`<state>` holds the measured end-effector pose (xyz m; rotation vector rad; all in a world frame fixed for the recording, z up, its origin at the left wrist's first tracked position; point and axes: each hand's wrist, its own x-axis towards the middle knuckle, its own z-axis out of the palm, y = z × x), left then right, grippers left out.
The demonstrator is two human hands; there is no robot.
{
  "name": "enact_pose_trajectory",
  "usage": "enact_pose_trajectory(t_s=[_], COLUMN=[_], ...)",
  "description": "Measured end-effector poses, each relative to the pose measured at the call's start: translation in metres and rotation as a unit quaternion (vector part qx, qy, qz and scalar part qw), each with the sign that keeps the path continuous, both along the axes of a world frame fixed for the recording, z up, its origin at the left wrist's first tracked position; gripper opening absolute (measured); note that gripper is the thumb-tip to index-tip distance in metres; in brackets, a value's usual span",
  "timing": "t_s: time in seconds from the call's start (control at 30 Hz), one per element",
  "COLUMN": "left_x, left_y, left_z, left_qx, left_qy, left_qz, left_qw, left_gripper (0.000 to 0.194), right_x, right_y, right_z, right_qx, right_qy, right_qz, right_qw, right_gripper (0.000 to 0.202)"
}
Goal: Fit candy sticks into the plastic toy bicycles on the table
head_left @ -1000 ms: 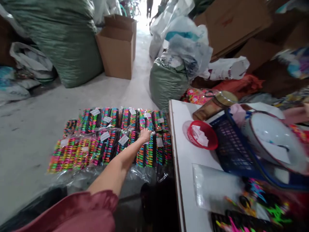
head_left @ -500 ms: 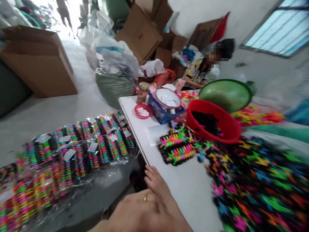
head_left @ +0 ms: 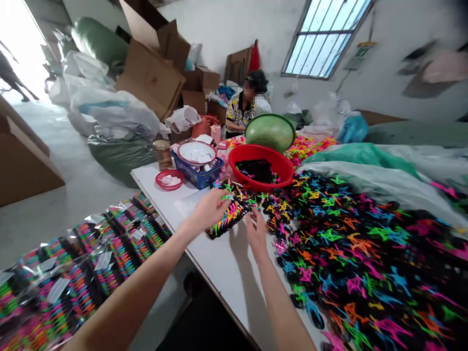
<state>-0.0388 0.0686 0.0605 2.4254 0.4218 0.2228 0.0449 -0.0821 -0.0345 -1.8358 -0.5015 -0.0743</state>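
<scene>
A black card (head_left: 233,213) with a row of bright multicoloured plastic pieces is raised and tilted a little over the white table. My left hand (head_left: 209,210) is closed at the card's upper left side, its fingertips partly blurred. At the card's right end, my right hand (head_left: 257,230) pinches the edge between thumb and fingers. Under and behind the card, part of another such card is hidden by my left hand. Just beyond my hands lie loose black pieces with coloured stick-like parts (head_left: 278,207), which run into a large heap (head_left: 347,248) on the right.
A red basin (head_left: 288,170) holds black cards, with a green basin (head_left: 272,131) tilted behind it. A blue basket (head_left: 199,178) bears a white bowl, beside a small red dish (head_left: 160,181). Bagged cards (head_left: 120,256) lie left of the table (head_left: 215,273). Another person (head_left: 239,109) sits beyond.
The view has swung right. My hands, earlier together near the table's left edge, have moved apart and forward to the cards and lifted one.
</scene>
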Motion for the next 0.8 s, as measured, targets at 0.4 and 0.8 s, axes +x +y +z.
enact_pose_trajectory(t_s=[0.4, 0.8], left_x=[0.045, 0.018], left_y=[-0.004, -0.043], left_z=[-0.055, -0.041], left_qx=[0.221, 0.236], left_qy=[0.109, -0.019], left_qz=[0.006, -0.229], left_qw=[0.969, 0.944], left_gripper=[0.053, 0.046], right_x=[0.035, 0.049], right_y=[-0.037, -0.063], right_z=[-0.019, -0.016], right_qx=[-0.335, -0.436], right_qy=[-0.182, -0.058], right_qz=[0.05, -0.015], right_qw=[0.923, 0.898], right_gripper=[0.036, 0.02])
